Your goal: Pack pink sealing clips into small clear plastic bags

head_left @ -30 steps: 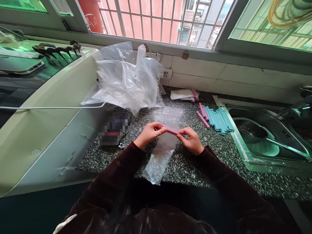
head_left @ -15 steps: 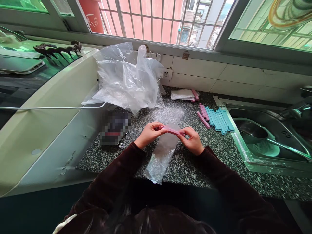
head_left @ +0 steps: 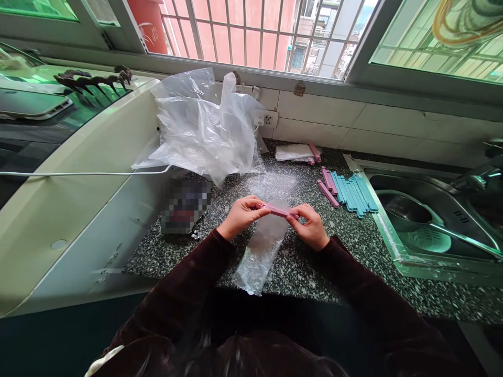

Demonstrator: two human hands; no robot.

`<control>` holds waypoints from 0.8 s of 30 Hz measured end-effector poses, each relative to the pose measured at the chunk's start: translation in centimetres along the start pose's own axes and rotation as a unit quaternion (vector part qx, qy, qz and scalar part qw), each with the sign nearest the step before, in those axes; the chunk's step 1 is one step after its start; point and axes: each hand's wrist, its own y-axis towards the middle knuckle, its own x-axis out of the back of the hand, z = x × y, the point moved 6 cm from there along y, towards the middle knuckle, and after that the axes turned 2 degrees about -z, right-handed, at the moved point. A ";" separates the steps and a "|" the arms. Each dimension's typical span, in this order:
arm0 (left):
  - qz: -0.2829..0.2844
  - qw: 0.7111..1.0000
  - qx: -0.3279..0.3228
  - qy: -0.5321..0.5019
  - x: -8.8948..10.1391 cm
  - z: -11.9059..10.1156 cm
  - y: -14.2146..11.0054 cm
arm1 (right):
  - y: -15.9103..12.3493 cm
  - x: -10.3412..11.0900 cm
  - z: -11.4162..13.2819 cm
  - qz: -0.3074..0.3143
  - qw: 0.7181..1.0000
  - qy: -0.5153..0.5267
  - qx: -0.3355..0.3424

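A pink bag sealing clip (head_left: 278, 210) lies across the upper part of a clear plastic bag (head_left: 262, 246), which hangs down towards the counter's front edge. My left hand (head_left: 244, 214) pinches the clip's left end between thumb and fingers. At the other end, my right hand (head_left: 308, 225) grips it the same way. A short flap of the bag sticks out beyond the clip. Whether the clip is fully snapped along its length, I cannot tell.
Pink clips (head_left: 328, 192) and several blue clips (head_left: 353, 193) lie right, beside the sink (head_left: 389, 251). Behind are a stack of clear bags (head_left: 294, 153) and a heap of plastic (head_left: 208, 131). A blurred dark item (head_left: 186, 207) sits left on the speckled counter (head_left: 314, 277).
Almost nothing differs. Both hands stay on the clip, and the lower end of the bag has shifted very slightly.
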 end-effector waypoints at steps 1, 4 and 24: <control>-0.001 1.000 -0.001 0.004 0.0 0.0 0.0 | 0.0 0.0 0.0 0.001 1.000 -0.001 -0.003; -0.006 1.000 -0.004 0.013 0.1 0.1 -0.1 | 0.0 -0.1 -0.1 0.003 1.000 -0.002 -0.004; -0.025 1.000 0.008 0.013 0.0 0.3 0.0 | 0.0 -0.1 -0.2 0.000 1.000 -0.001 -0.004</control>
